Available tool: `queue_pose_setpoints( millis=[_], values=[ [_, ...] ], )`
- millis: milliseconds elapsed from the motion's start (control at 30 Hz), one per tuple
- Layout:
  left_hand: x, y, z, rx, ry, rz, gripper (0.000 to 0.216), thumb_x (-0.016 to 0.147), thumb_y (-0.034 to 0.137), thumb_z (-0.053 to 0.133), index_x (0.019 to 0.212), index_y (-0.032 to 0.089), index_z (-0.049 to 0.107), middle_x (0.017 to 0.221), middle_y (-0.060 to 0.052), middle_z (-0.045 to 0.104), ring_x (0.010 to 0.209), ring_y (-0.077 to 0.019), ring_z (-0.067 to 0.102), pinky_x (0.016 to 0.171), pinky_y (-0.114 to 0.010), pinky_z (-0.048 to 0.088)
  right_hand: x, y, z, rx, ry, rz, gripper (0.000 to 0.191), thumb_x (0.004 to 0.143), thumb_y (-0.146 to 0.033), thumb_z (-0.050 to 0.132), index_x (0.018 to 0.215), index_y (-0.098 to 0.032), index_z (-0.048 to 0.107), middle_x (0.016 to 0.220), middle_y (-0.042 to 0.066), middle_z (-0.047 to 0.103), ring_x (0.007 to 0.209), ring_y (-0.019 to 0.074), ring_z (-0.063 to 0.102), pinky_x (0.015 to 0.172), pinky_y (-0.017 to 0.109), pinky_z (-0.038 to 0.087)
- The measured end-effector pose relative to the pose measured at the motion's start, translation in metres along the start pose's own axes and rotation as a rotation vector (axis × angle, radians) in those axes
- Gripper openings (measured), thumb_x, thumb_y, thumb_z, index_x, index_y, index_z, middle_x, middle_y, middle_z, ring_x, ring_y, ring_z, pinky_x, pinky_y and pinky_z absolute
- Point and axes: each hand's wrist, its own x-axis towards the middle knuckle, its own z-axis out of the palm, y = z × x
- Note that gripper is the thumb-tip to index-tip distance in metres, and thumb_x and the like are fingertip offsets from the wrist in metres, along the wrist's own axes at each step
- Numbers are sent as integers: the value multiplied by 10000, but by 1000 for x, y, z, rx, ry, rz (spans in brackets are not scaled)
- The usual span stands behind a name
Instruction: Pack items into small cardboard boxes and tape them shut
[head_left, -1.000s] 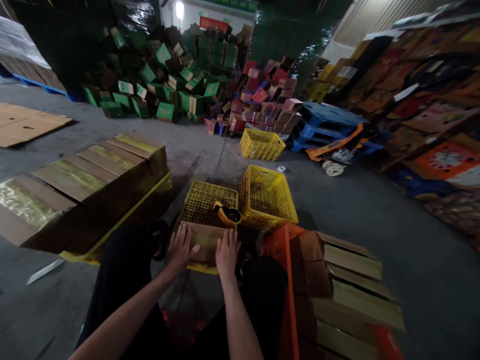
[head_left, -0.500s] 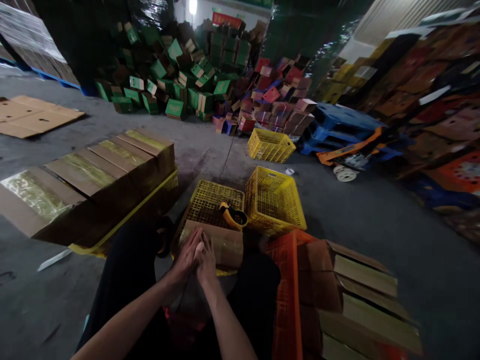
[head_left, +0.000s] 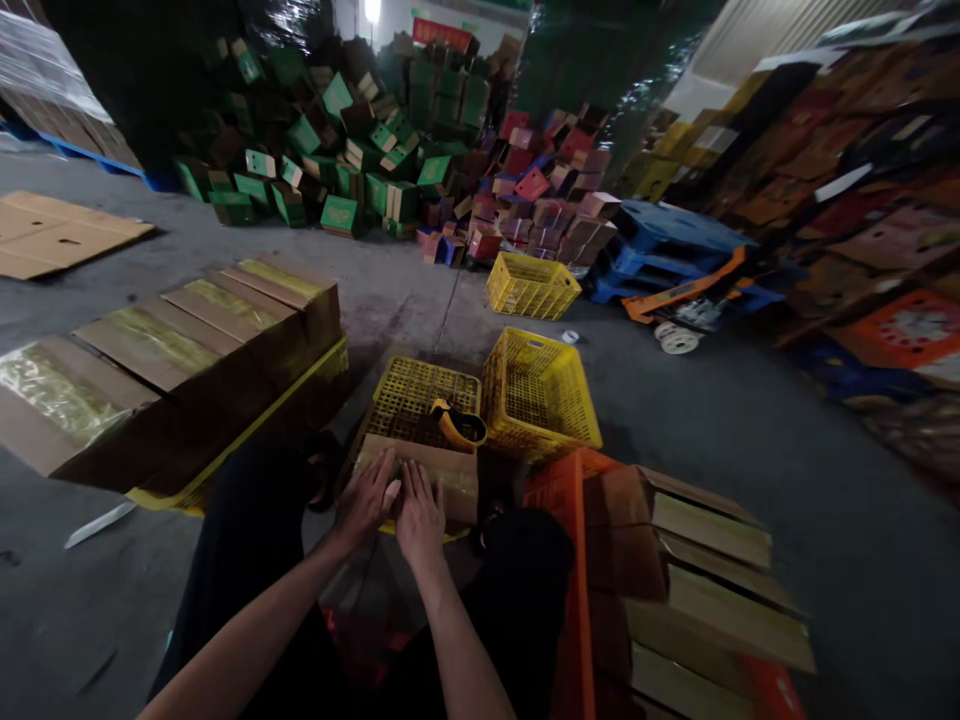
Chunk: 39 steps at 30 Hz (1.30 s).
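A brown cardboard box (head_left: 456,482) with clear tape along it lies on an upturned yellow crate (head_left: 409,385) between my knees. My left hand (head_left: 369,498) rests flat on the left part of the box, fingers stretched out. Beside it, my right hand (head_left: 420,515) lies on the middle of the box with its fingers extended. Just beyond the box, a yellow-and-black tape dispenser (head_left: 457,424) sits on the crate, touched by neither hand.
Taped boxes (head_left: 161,345) stand in a yellow crate at left. An orange crate (head_left: 574,560) holds more boxes at right. Beyond are an open yellow crate (head_left: 540,400), another yellow crate (head_left: 532,287), an orange pallet jack (head_left: 686,290), blue pallets (head_left: 667,235) and heaped green boxes (head_left: 341,215).
My hands, close together before, have moved apart, the right one shifting right along the box. The whole view has shifted slightly.
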Motion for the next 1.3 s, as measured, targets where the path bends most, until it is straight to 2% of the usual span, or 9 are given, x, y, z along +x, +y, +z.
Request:
queue_pose_setpoints(
  millis=[333,500,600,700,800,933,1100,1200,1300],
  values=[
    [-2,-7,2,104,28,-63,622,1036,449,322,1571,132,322,1586,-154,417,1478,-292,373,1203,-472,274,-18,44,-17,-7,119,161,544,1071,-417,287,1526,-167,452,1564,140,448,1469,286,386,1206,555,232],
    [0,-16,0,224,56,-117,617,1049,433,306,1575,110,311,1579,-158,426,1451,-276,416,1133,-443,368,-23,60,-25,-122,106,229,580,1081,-425,207,1535,-143,432,1577,159,420,1484,273,359,1204,574,228],
    [0,-17,0,279,75,-104,579,1051,408,319,1565,144,353,1574,-137,438,1448,-262,422,1137,-441,366,-25,63,-28,-175,101,252,578,1080,-406,195,1539,-138,423,1584,159,408,1489,269,348,1191,566,264],
    [-1,-14,0,314,94,-87,544,1050,366,336,1562,188,375,1584,-118,425,1469,-261,391,1194,-494,287,-25,63,-27,-201,87,263,590,1079,-404,188,1543,-117,412,1595,158,387,1491,279,341,1185,567,279],
    [-4,-7,4,322,81,-46,538,1035,373,385,1531,169,436,1598,-144,390,1497,-316,330,1213,-585,205,-25,59,-24,-219,77,273,606,1076,-413,205,1547,-83,396,1611,171,349,1498,308,320,1192,581,255],
    [-12,10,17,218,25,53,551,1010,401,452,1494,142,489,1604,-166,375,1517,-364,267,1207,-584,232,-27,48,-11,-229,97,235,574,1066,-399,293,1549,-109,404,1623,182,322,1518,348,263,1197,605,214],
    [-18,27,24,-67,-101,158,558,1053,370,344,1574,171,350,1607,-126,387,1524,-287,277,1208,-512,283,-28,25,14,-149,24,-25,540,1043,-287,356,1569,-168,370,1626,104,348,1535,253,241,1241,498,196],
    [-18,26,20,-134,-111,144,577,1064,372,309,1605,176,266,1625,-136,347,1518,-260,297,1215,-503,270,-27,16,15,-124,8,-28,543,1038,-243,332,1578,-185,345,1616,81,373,1527,225,260,1247,492,176],
    [-16,20,18,-85,-103,117,582,1071,379,303,1615,187,231,1616,-137,364,1493,-248,356,1225,-506,240,-27,14,4,-122,-1,9,557,1044,-219,290,1600,-249,279,1625,57,356,1524,211,270,1240,537,144]
  ],
)
